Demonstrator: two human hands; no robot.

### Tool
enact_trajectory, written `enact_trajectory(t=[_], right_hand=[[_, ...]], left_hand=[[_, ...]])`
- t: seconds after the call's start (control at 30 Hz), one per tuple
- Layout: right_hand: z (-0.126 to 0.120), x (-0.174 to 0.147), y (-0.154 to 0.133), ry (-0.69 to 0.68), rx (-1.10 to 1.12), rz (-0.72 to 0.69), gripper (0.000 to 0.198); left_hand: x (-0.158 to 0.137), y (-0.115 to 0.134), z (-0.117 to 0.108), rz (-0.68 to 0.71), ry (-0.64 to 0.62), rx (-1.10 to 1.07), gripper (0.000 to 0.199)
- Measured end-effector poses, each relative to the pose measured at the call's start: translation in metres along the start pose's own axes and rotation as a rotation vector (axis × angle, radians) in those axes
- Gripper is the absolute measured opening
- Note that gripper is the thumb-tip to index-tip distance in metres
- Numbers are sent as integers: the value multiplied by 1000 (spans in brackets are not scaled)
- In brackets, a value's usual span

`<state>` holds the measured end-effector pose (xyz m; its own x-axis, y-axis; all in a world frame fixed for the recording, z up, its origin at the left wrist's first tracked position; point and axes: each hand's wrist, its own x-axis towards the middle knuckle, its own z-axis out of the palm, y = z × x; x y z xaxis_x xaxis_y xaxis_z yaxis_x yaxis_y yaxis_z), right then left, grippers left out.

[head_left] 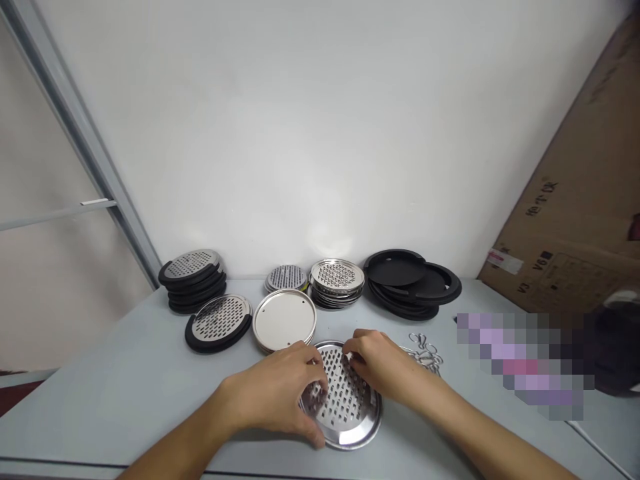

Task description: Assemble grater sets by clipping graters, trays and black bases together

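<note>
A round perforated steel disc (345,400) lies flat on the grey table (125,393) in front of me. My left hand (280,393) grips its left edge, fingers curled over the rim and onto the holes. My right hand (383,363) rests on its upper right part, fingertips on the perforated face. A small heap of wire rings (425,352) lies just right of my right hand.
Behind the disc are a plain steel lid stack (284,320), a black-rimmed grater disc (219,323), a stack of such discs (193,279), two stacks of perforated discs (337,281), and black rings (415,285). A cardboard box (575,220) leans at right.
</note>
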<state>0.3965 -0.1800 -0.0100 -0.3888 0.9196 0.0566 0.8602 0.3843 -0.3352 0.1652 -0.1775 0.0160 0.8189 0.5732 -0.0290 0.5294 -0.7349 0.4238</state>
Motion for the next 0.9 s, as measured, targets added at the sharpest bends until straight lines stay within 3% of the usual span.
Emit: enact_trajectory(t=[0.1,0.23,0.3,0.63,0.9], right_hand=[[0,1,2,8,1,-8,20],[1,1,3,9,15,-6,21],[2,1,4,7,27,-7,22],[1,4,11,-27,80,22,25],[1,2,18,-59,125,2,21]], left_hand=[[2,9,2,49,49,35,48],[10,18,11,110,126,77,25],[16,20,17,153,132,104,23],[19,19,36,191,98,79,67],[21,18,41,224,86,75,61]])
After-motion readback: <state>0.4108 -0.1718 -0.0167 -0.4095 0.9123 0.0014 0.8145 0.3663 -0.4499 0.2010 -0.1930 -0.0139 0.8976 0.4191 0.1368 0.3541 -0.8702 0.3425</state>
